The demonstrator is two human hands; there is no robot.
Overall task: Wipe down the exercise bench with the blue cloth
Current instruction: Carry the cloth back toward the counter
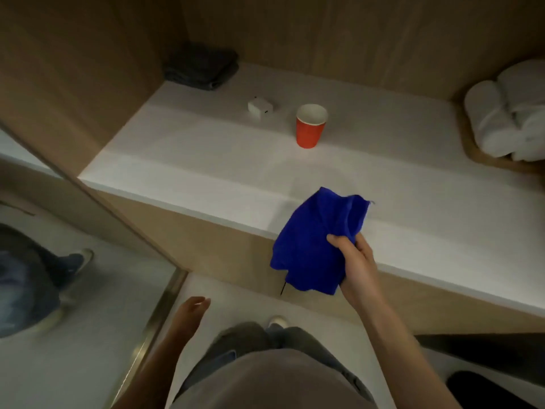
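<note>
The right hand [355, 261] has a closed grip on the cloth [309, 246], thumb on top and fingers curled under a bunched fold. The cloth spreads up and to the left from the grip. Its upper part lies over the front edge of the bench [191, 172] and its lower part hangs in front of the wooden face below. It may be just touching the white top, but the view does not settle that.

Around the grip the top is bare to left and right along the front edge. Further back, well apart from the cloth, a red cup [309, 126] stands upright, with a small white box [260, 107] near it on the left. A dark towel [203, 67] lies folded in the far left corner. Rolled towels [507, 113] sit in a tray [477, 156] at the right end.

The left hand [193, 308] hangs low over the floor [236, 305], fingers loose, holding nothing.
</note>
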